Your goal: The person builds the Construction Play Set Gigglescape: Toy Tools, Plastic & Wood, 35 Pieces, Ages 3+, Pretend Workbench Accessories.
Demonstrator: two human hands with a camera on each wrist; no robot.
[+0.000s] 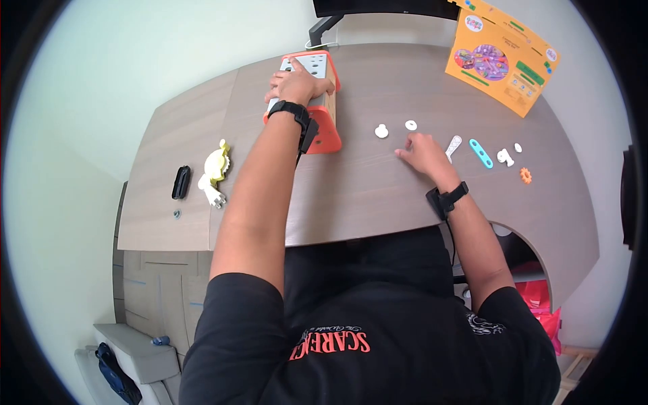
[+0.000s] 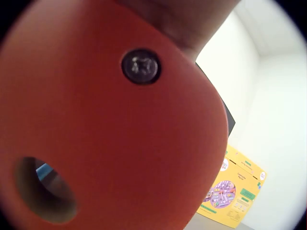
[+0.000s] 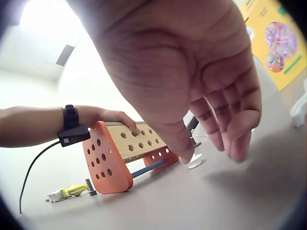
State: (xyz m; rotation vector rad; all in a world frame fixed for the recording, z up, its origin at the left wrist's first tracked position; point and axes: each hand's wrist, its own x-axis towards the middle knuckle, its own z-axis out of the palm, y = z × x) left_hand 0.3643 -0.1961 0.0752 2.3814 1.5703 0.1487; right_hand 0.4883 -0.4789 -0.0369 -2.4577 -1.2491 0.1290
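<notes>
A toy workbench [image 1: 329, 135] with orange-red end panels, a grey top full of holes and wooden sides stands at the back of the table. My left hand [image 1: 297, 86] grips it from above, thumb over the right side and fingers across the top. In the left wrist view, one end panel [image 2: 144, 124] with a screw fills most of the picture. My right hand [image 3: 192, 81] hovers low over the table, fingers loosely bent and holding nothing. Just beyond it lie a white knob-like piece [image 1: 381, 131] and a white ring [image 1: 411, 125]. A white perforated strip [image 1: 455, 144] lies beside it.
To the right are a turquoise strip [image 1: 481, 154], a white piece [image 1: 505, 157], a small white oval [image 1: 518, 147] and an orange gear [image 1: 526, 175]. A yellow box [image 1: 503, 61] stands behind. Yellow-and-white toy parts [image 1: 217, 167] and a black case [image 1: 181, 182] lie left.
</notes>
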